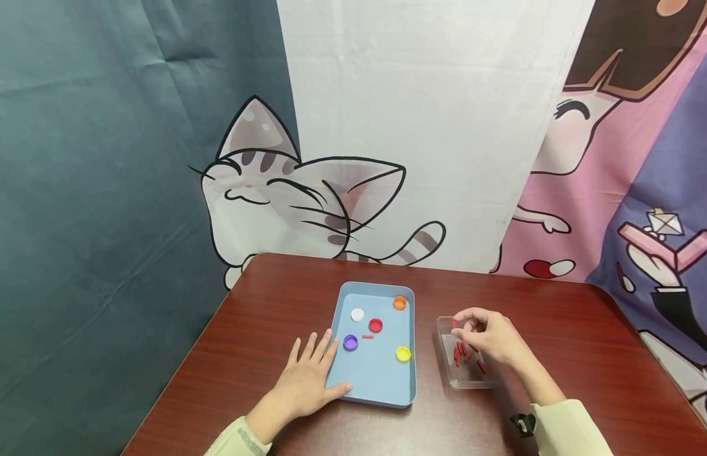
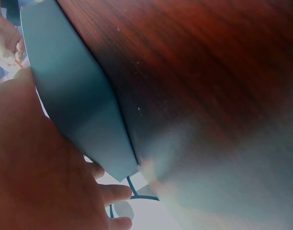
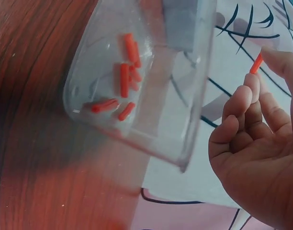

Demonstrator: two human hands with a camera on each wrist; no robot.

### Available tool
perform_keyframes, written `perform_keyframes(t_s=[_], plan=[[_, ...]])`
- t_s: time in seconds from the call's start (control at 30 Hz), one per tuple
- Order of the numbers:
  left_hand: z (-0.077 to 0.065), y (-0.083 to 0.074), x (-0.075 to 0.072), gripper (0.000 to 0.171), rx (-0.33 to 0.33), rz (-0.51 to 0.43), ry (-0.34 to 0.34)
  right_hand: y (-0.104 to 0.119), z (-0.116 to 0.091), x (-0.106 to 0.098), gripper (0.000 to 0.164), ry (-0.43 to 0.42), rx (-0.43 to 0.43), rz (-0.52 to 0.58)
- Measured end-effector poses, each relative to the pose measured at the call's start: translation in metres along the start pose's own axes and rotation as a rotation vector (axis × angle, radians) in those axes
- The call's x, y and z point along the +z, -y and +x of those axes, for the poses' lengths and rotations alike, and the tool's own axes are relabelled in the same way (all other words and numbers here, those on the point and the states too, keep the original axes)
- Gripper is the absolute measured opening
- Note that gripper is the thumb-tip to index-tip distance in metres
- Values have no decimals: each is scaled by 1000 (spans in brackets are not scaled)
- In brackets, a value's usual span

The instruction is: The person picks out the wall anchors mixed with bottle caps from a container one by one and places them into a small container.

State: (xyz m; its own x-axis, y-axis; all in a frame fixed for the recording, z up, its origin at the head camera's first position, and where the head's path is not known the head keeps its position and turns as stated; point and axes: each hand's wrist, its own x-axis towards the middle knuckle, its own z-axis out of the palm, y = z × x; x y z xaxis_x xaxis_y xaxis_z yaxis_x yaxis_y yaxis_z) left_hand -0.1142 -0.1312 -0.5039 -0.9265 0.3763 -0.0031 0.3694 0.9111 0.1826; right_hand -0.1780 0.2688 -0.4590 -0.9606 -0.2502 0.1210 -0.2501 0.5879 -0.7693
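Observation:
My left hand (image 1: 308,380) lies with spread, straight fingers along the left edge of a blue tray (image 1: 370,383), its thumb at the near left corner. In the right wrist view, my right hand (image 3: 261,124) pinches a short red stick (image 3: 256,63) between thumb and fingertip. In the head view this hand is above the far part of a clear plastic box (image 1: 472,384). Several more red sticks (image 3: 124,80) lie loose in the box. On the tray floor, one red stick (image 1: 367,337) lies between a red round cap (image 1: 375,325) and a purple cap (image 1: 350,342).
The tray also holds a white cap (image 1: 357,315), an orange cap (image 1: 399,303) and a yellow cap (image 1: 403,354). Tray and box stand apart on a reddish-brown wooden table (image 1: 296,288). A printed cloth (image 1: 445,126) hangs behind the table's far edge.

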Motion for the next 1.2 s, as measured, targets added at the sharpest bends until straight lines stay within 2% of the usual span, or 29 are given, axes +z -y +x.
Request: perform_keyframes(t_s=[0.33, 0.73, 1.2], plan=[[1, 1, 2, 94, -2, -3, 2, -10, 2, -6, 24, 30, -26, 29], [0, -1, 2, 93, -13, -15, 4, -12, 8, -5, 31, 17, 20, 0], [0, -1, 0, 93, -9, -8, -2, 9, 20, 11, 29, 77, -22, 30]])
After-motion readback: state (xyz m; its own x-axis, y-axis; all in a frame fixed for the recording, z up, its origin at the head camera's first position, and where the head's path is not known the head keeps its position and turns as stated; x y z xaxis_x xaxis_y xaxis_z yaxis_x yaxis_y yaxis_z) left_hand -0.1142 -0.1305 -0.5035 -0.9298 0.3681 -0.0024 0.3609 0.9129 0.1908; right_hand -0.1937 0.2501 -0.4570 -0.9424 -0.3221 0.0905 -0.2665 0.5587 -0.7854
